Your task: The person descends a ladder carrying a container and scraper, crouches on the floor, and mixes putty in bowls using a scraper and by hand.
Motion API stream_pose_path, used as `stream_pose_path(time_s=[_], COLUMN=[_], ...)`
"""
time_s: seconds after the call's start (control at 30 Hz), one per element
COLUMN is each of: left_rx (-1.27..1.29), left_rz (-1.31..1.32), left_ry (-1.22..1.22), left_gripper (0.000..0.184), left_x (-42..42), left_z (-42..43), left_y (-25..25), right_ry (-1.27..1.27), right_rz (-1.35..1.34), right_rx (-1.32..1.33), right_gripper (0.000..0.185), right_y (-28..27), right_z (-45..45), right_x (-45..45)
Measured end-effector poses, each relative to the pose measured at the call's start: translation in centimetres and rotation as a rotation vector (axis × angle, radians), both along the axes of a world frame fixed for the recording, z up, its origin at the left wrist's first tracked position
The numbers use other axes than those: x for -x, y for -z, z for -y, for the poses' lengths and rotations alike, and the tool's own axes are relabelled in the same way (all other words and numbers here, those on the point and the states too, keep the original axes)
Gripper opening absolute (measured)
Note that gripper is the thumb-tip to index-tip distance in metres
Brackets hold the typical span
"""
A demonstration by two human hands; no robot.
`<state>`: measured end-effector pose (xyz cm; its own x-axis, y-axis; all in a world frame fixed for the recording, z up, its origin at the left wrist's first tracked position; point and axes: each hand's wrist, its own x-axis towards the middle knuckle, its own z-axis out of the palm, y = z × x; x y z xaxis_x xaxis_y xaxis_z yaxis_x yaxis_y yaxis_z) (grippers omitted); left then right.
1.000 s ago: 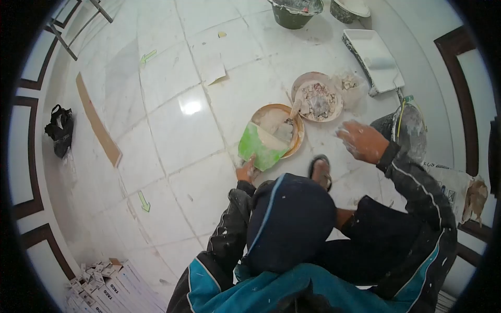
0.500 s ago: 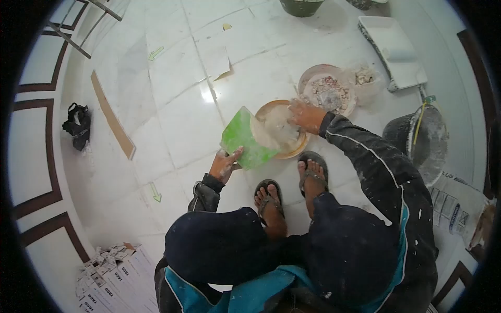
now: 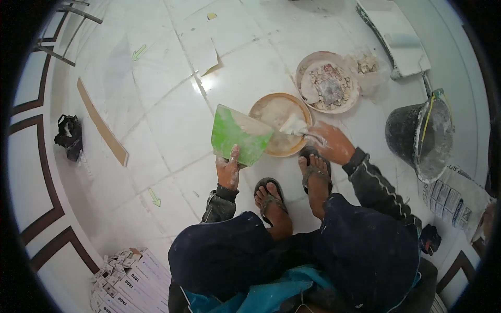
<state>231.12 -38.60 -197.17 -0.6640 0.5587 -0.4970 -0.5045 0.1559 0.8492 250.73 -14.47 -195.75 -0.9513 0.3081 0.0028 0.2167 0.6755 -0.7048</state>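
My left hand [image 3: 228, 171] grips a green board [image 3: 235, 136] by its near edge, thumb on top. Pale, wet plaster coats the board's upper right part. Closed around the handle of a small trowel [image 3: 295, 125], my right hand [image 3: 335, 143] is at the right rim of an orange-brown basin [image 3: 267, 101]. White plaster covers the trowel's blade, which is over the basin. Pale plaster mix lies inside the basin, and the board's right corner overlaps its left side.
A second basin [image 3: 301, 78] with broken bits stands behind, beside a plastic bag [image 3: 369, 65]. To the right are a paint tray [image 3: 412, 57], a black bucket [image 3: 404, 128] and a printed sack [image 3: 449, 201]. A wooden strip [image 3: 102, 122] and a black bag [image 3: 69, 136] lie left.
My right hand has moved right and nearer to me, and the plaster-covered trowel now shows. The green board has shifted slightly left. The whole view has shifted too.
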Motion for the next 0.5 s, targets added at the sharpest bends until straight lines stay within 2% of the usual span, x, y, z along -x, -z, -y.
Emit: stream_pose_path(time_s=[0.13, 0.2, 0.23, 0.5], left_rx=[0.047, 0.035, 0.026, 0.023], left_rz=[-0.089, -0.083, -0.083, -0.149], left_ry=[-0.036, -0.018, -0.010, 0.051], left_gripper=[0.038, 0.038, 0.039, 0.041], left_x=[-1.2, -1.3, -1.3, -0.9], left_z=[-0.8, -1.0, -1.1, -1.3], left_y=[-1.0, -0.8, -0.8, -0.5], right_ry=[-0.109, 0.126, 0.147, 0.171], right_rz=[-0.097, 0.031, -0.082, -0.013], right_rx=[-0.054, 0.312, 0.234, 0.242], right_gripper=[0.030, 0.028, 0.030, 0.032], right_y=[1.2, 0.3, -0.3, 0.8], right_z=[3.0, 4.5, 5.0, 5.6], right_x=[-1.7, -1.3, -1.3, -1.6])
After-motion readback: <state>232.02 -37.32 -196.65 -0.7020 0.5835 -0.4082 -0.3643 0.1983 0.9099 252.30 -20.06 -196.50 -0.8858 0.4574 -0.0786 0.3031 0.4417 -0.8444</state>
